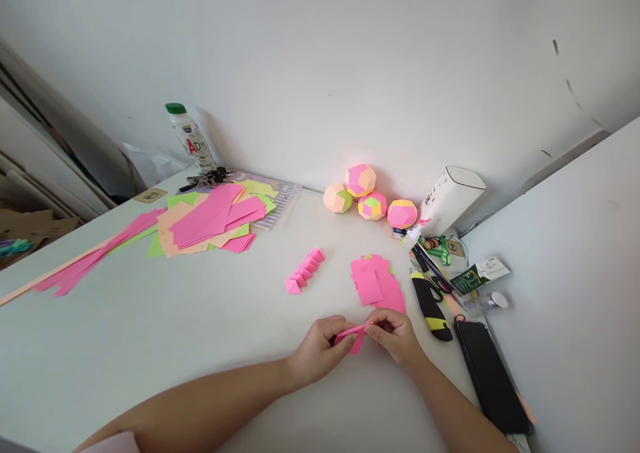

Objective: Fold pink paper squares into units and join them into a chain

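A small piece of pink paper [356,336], partly folded, is pinched between my two hands above the near part of the table. My left hand [323,351] grips its left end between thumb and fingers. At its right end, the thumb and fingertips of my right hand [393,336] close on the edge. Just beyond the hands lies a loose pile of pink paper pieces [373,283], with a bit of green showing underneath. To the left of that pile stands a slanting row of small folded pink paper units [305,271].
Larger pink, peach and green sheets [210,219] and long strips [100,256] spread at left, near a bottle [193,139] and keys [210,178]. Several faceted paper balls [360,181] sit by the wall. A utility knife [431,309], a black phone [490,376] and a jar [487,303] line the right.
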Demonstrator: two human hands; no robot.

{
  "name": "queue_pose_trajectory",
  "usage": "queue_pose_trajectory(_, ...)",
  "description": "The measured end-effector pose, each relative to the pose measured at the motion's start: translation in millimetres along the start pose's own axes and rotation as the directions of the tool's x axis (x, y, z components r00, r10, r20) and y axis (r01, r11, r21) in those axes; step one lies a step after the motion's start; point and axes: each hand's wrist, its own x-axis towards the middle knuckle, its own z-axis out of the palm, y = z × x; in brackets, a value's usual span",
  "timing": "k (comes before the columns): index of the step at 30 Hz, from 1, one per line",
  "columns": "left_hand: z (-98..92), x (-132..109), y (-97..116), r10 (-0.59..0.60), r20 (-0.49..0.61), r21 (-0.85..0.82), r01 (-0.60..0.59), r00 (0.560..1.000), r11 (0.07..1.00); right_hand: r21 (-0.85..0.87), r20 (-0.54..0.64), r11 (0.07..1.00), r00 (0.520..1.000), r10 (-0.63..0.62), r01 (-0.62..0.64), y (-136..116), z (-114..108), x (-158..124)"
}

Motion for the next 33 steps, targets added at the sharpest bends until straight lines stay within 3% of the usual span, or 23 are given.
queue_pose_trajectory(11,0.1,-0.6,1.5,-0.021,0.01,-0.024,0.021,1.0,1.0,-0.052,0.052,0.997,0.997,-0.057,0.06,0.0,-1.7,-1.4)
queue_pose_trajectory(22,-1.2,0.8,2.2,-0.09,0.027,-0.098,0.092,0.996,0.991,0.065,0.074,0.997,0.996,-0.05,0.045,2.3,-1.6,-5.2)
queue_pose_trajectory(33,-0.3,2.4,2.8,-0.147,-0.01,-0.138,0.144,0.989,0.98,-0.095,0.006,0.994,0.999,-0.053,0.053,0.2,2.8,-4.6)
